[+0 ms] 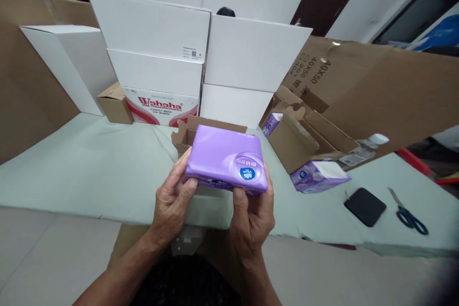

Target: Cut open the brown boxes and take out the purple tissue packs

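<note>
A purple tissue pack with a blue Vinda logo is held up between my two hands, over the table's front part. My left hand grips its left end, thumb on the near edge. At the right end my right hand closes round it, thumb on the near side. Directly behind the pack stands an open brown cardboard box, mostly hidden by it. Further right lies another purple tissue pack, with one more tissue pack beside the open carton.
Tall white panels and a Wahaha carton stand at the back. A small brown box sits back left. On the right are an open brown carton, a bottle, a black square object and scissors.
</note>
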Tool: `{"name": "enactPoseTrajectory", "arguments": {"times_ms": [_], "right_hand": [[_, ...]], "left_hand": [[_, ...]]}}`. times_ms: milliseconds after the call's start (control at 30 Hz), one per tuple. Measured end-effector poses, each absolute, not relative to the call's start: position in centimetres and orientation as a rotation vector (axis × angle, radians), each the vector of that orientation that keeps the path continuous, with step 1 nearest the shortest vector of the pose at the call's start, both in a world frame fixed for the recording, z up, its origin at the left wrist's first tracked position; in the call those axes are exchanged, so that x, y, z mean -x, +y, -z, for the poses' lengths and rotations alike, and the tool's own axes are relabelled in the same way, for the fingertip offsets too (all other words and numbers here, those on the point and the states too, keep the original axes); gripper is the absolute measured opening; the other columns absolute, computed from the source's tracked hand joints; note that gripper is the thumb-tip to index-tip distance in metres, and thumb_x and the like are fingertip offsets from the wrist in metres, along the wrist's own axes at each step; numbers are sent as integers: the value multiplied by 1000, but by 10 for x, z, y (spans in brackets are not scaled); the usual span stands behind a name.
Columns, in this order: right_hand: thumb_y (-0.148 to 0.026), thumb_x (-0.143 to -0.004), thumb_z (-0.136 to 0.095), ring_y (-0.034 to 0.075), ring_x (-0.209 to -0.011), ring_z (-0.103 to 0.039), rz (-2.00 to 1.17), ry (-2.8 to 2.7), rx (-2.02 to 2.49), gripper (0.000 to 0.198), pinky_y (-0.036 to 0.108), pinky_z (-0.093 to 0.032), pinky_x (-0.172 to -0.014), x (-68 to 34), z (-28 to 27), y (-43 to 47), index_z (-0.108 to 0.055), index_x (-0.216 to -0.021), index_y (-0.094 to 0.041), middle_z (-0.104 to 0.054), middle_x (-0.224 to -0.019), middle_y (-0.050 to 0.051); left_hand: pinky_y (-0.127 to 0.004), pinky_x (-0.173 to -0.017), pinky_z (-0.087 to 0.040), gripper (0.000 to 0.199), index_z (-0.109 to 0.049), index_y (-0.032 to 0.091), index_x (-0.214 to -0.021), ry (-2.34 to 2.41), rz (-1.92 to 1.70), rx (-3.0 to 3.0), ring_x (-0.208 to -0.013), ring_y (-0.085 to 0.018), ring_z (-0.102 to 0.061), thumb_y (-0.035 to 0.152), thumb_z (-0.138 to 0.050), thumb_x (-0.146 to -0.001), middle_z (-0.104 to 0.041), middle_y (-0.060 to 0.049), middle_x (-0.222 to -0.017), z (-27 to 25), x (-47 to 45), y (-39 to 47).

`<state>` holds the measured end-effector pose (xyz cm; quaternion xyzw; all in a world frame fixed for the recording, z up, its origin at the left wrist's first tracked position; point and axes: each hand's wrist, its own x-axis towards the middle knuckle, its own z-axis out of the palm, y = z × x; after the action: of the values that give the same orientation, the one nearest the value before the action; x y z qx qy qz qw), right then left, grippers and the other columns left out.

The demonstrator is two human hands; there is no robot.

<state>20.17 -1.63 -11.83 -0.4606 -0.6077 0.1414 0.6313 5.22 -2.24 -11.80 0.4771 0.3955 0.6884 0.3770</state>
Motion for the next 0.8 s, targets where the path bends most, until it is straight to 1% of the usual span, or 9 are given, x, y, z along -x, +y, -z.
{"name": "enactPoseTrajectory", "arguments": {"times_ms": [133,300,433,600,800], "right_hand": [[-31,-102,-53,34,-148,-46,-339,-1365,1070,67,62,-46,-114,-202,119,-21,-30,-165,-27,-50,-158,16],[-32,-102,-54,33,-146,-49,-337,-1370,1084,63,60,-47,-114,-203,118,-21,-37,-162,-27,-50,-158,15],[-34,-101,-58,33,-145,-50,-385,-1345,1068,62,59,-45,-116,-203,117,-20,-41,-160,-29,-51,-159,12],[-36,-100,-60,33,-145,-50,-420,-1330,1074,62,59,-43,-118,-204,118,-19,-43,-159,-31,-50,-160,11],[-33,-100,-60,33,-147,-48,-409,-1343,1067,62,59,-43,-119,-204,118,-20,-43,-159,-30,-50,-160,10]], "left_hand": [[-50,-122,-45,51,-60,30,-149,1027,-1768,-1226,-147,-31,-50,38,-66,-99,-53,-7,-161,116,-53,-25],[-50,-125,-39,50,-59,30,-149,987,-1784,-1235,-149,-31,-48,35,-66,-99,-53,-6,-161,119,-54,-24],[-50,-127,-37,49,-61,31,-148,942,-1822,-1235,-150,-31,-47,31,-67,-99,-55,-6,-159,123,-53,-21],[-49,-127,-37,48,-62,33,-147,906,-1830,-1239,-150,-31,-47,29,-67,-99,-55,-6,-159,125,-53,-20],[-48,-127,-38,48,-63,32,-146,901,-1832,-1217,-150,-31,-47,29,-68,-98,-55,-6,-159,122,-52,-21]]}}
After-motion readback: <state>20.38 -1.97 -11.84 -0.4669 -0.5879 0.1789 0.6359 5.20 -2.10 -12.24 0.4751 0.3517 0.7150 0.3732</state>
